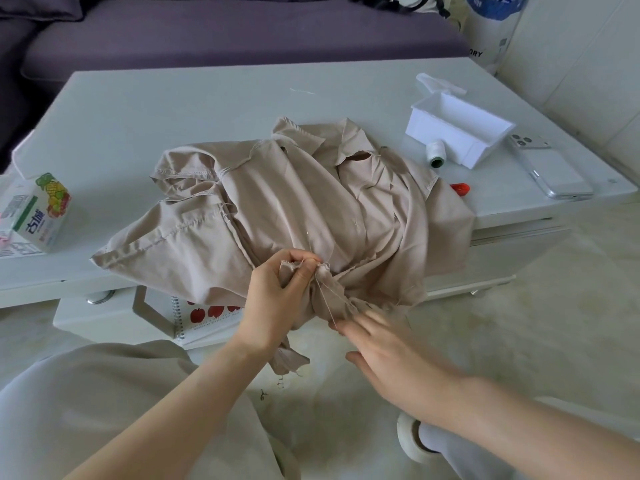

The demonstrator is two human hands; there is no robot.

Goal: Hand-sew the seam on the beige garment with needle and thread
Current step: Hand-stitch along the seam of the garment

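Your left forearm rises from the lower left. Your left hand (273, 296) is curled, pinching the raw edge of the garment (311, 202) at frame centre. A thread (323, 296) runs down to your right hand (388, 344), whose blurred fingers lie straight against cloth draped off the table (138, 109).

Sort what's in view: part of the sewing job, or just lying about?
Job: beige garment, thread, thread spool, left hand gripping the fabric edge, right hand at the thread.
Lying about: phone, juice carton, notebook, white box.
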